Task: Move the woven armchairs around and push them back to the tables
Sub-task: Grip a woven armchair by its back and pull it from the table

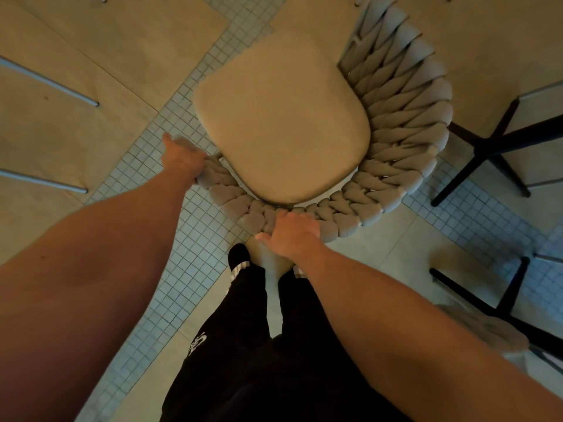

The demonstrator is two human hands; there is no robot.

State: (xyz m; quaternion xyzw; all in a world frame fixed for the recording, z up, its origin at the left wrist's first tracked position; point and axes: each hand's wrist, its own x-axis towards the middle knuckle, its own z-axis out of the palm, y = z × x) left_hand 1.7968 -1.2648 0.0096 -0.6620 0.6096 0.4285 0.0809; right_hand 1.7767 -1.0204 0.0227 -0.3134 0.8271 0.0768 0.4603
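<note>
— Standing right behind the woven armchair (pixel 396 123), was the person holding it?

— Yes. The left hand (pixel 182 156) had its grip curled round the chair's left arm. The right hand (pixel 292 233) had its grip wrapped over the back rim.

— Where was the chair?

— On the tiled floor (pixel 182 239), just in front of the person's feet, with black table legs (pixel 487 147) near its right side. Its tan cushion (pixel 280 123) lay on the seat.

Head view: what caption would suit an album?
Both hands, left and right, grip the woven armchair rim from above.
</note>
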